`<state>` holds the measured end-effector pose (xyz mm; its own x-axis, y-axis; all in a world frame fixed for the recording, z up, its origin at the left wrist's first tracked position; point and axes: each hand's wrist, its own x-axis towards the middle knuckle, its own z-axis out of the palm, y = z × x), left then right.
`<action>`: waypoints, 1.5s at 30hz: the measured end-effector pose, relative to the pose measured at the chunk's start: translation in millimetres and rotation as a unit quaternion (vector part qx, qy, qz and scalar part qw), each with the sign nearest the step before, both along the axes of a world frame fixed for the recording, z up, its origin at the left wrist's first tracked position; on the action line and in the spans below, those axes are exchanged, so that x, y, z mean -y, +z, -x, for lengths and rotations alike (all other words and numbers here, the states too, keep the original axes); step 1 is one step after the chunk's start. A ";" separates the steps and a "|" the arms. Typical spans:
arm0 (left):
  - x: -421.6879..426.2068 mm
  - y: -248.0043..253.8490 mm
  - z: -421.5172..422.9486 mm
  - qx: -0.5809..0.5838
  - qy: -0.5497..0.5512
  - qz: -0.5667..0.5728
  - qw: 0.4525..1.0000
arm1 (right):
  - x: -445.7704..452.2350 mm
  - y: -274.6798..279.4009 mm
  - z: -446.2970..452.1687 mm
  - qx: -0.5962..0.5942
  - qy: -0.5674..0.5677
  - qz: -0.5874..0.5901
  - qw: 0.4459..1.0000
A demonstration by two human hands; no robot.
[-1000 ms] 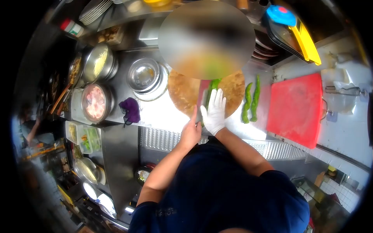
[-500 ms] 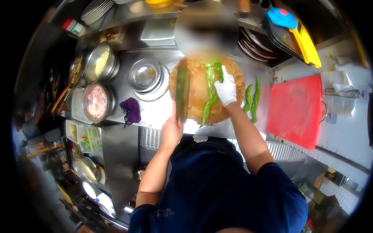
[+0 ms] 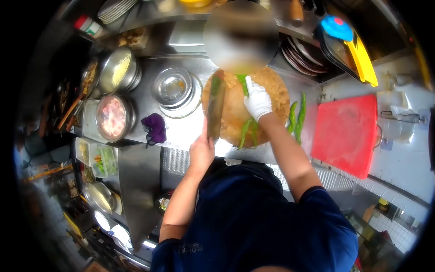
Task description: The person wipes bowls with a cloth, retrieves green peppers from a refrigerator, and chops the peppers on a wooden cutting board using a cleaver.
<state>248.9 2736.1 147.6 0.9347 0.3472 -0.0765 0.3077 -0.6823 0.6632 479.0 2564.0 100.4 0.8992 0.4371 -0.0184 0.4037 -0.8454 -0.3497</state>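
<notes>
My left hand (image 3: 202,149) is wrapped round the handle of a cleaver (image 3: 217,109), whose long blade lies along the left part of a round wooden chopping board (image 3: 277,93). On the board, my right hand (image 3: 258,102), in a white glove, is closed over long green chili peppers (image 3: 245,131). Their middle is hidden under the glove, while ends show above and below it. Two whole green peppers (image 3: 300,119) rest on the steel counter, right of the board.
A red cutting board (image 3: 345,136) lies to the right. Left of the chopping board are stacked metal bowls (image 3: 172,88), a purple cloth (image 3: 154,128) and a bowl of pale pink meat (image 3: 113,119). Dark plates (image 3: 301,56) stand behind. A blurred disc covers the board's far edge.
My right hand has shifted slightly left and toward me, now covering the middle of the peppers. Their near ends have moved right and lie differently. The cleaver stays in my left hand.
</notes>
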 end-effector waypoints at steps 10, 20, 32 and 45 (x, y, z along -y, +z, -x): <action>-22.1 18.6 -6.5 -0.031 -0.147 -0.213 0.966 | 46.9 19.9 -11.3 0.088 0.440 0.076 0.890; -9.8 17.1 0.6 -0.062 -0.190 -0.218 0.955 | 42.6 -1.4 34.3 0.112 0.311 -0.172 0.928; -4.4 63.6 16.2 -0.098 -0.194 -0.181 0.959 | 36.9 -4.4 38.5 0.099 0.279 -0.206 0.933; 5.7 79.6 19.1 -0.125 -0.209 -0.200 0.949 | 18.5 37.1 28.4 0.037 0.350 0.031 0.935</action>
